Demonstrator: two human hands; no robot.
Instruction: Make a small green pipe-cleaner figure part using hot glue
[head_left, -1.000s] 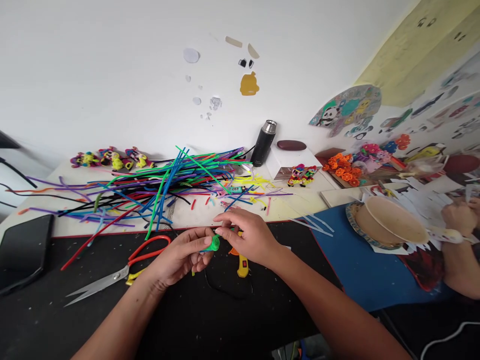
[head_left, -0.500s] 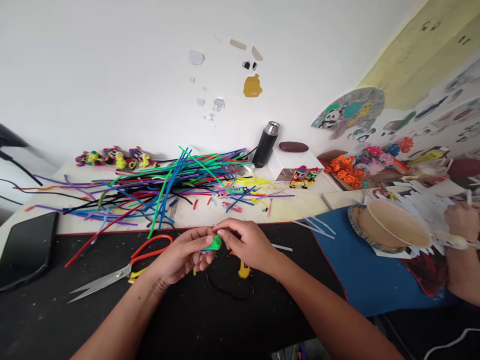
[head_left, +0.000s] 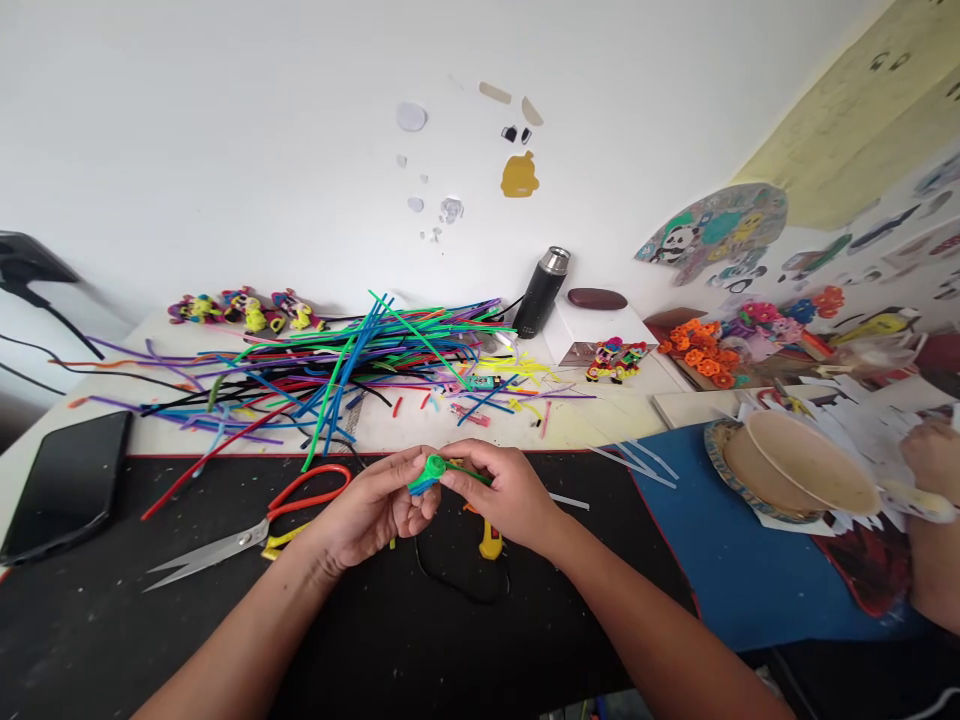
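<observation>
A small green and blue coil of pipe cleaner is pinched between the thumb and fingers of my left hand. From its green top a short green strand runs to the right, and my right hand grips this strand between thumb and fingers. Below my hands, on the black mat, lie a yellow-handled tool and a thin black cord. Large scissors with red handles rest open left of my left hand, beside a yellow-handled tool partly hidden by my forearm.
Behind my hands spreads a heap of coloured pipe cleaners. A phone lies at the left. A black flask and white box stand at the back. At the right, another person's hand is near a beige bowl.
The green strand now shows stretched between the coil and my right hand, which has shifted slightly right. The coil is turned up more, showing more blue. The whole view has shifted a little.
</observation>
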